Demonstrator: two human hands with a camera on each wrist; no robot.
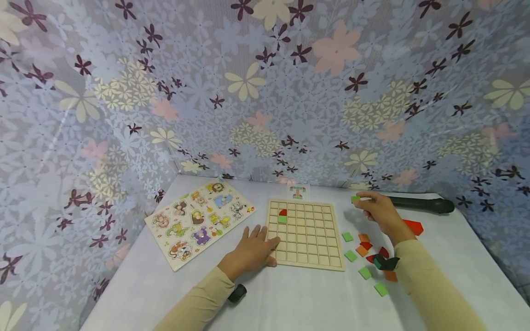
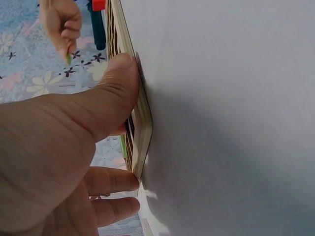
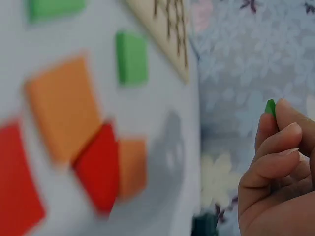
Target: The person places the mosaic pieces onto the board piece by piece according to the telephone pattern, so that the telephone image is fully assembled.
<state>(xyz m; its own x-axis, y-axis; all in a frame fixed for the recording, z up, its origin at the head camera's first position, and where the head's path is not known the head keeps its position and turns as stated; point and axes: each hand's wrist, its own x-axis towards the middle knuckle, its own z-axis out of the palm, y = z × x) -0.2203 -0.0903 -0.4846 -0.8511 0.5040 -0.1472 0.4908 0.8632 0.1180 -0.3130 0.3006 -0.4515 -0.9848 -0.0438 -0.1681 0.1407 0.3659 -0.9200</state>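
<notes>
A green square tile (image 1: 355,199) is pinched between the thumb and finger of my right hand (image 1: 378,214), held up above the table to the right of the wooden grid board (image 1: 308,234). In the right wrist view, only a corner of this green tile (image 3: 270,107) shows past the fingertips. On the board, a red quarter-round piece (image 1: 283,212) sits in a cell directly above another green square (image 1: 282,219). My left hand (image 1: 253,250) rests on the board's left edge, fingers spread; its thumb (image 2: 120,81) touches the board's rim in the left wrist view.
Loose green, orange (image 1: 364,238) and red pieces lie right of the board, partly behind my right sleeve. A pattern card (image 1: 297,192) lies behind the board. An animal puzzle (image 1: 200,220) is at left, a black cylindrical object (image 1: 430,205) at back right, beside a red piece (image 1: 413,227).
</notes>
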